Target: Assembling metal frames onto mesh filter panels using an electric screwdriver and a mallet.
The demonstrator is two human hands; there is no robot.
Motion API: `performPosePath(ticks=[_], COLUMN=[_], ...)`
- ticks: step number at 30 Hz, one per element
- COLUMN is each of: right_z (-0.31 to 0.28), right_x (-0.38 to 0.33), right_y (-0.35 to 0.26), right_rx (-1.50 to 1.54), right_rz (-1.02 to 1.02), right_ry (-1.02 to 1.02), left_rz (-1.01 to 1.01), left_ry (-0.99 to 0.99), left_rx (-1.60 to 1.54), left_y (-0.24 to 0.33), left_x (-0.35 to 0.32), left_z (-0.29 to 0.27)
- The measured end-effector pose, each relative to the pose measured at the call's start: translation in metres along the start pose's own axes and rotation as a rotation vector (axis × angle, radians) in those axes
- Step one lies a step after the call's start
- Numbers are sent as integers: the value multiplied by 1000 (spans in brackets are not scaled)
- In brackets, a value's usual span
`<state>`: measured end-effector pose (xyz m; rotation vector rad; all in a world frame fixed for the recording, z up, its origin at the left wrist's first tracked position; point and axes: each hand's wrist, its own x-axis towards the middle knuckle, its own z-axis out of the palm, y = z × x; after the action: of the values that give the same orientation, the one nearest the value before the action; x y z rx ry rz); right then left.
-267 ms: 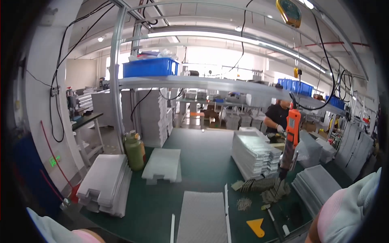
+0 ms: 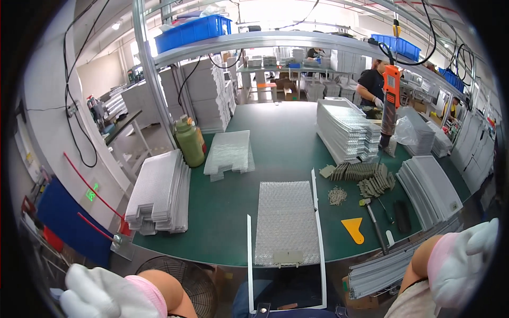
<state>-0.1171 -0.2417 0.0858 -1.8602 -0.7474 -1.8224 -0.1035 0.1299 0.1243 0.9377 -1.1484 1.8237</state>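
My left hand wears a white glove with a pink cuff and hangs at the lower left, below the table edge, holding nothing that I can see. My right hand, gloved the same way, is raised at the lower right beside the bench, its fingers partly cut off by the rim. Between them, a silver mesh panel lies flat on the green table, set in a thin white frame that juts over the front edge. Neither hand touches the panel.
Stacks of mesh panels sit left, centre and right. A green bottle stands at the back left. A yellow scraper, a hammer, screws and small grey brackets lie right. An orange screwdriver hangs overhead. A person works behind.
The view has tipped down and closer to the table, so the framed mesh panel and both gloved hands now show more fully. Nothing on the table has moved.
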Motion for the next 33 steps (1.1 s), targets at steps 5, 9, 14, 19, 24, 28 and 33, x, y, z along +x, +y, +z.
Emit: performPosePath(ticks=[5, 9, 14, 19, 24, 28, 33], right_z=[4, 44, 107, 125, 118, 99, 40], right_x=[-8, -139, -177, -217, -221, -205, -205], right_y=[-24, 0, -29, -36, -40, -52, -25], right_rx=[-77, 164, 226, 323, 316, 296, -102], right_rz=[131, 520, 207, 170, 169, 228, 717], right_ry=[-255, -772, -1009, -1289, -1174, -1148, -566], left_rz=[-600, -1638, -1647, -1984, -2467, -2505, -2634], left_ry=[-287, -372, -894, -1193, -213, -186, 87], left_rx=[328, 273, 675, 420, -44, -88, -346], left_y=[22, 55, 94, 109, 123, 127, 127], left_x=[-82, -202, -253, -272, -287, -289, -287], left_z=[-18, -46, -68, -72, -40, -42, -50])
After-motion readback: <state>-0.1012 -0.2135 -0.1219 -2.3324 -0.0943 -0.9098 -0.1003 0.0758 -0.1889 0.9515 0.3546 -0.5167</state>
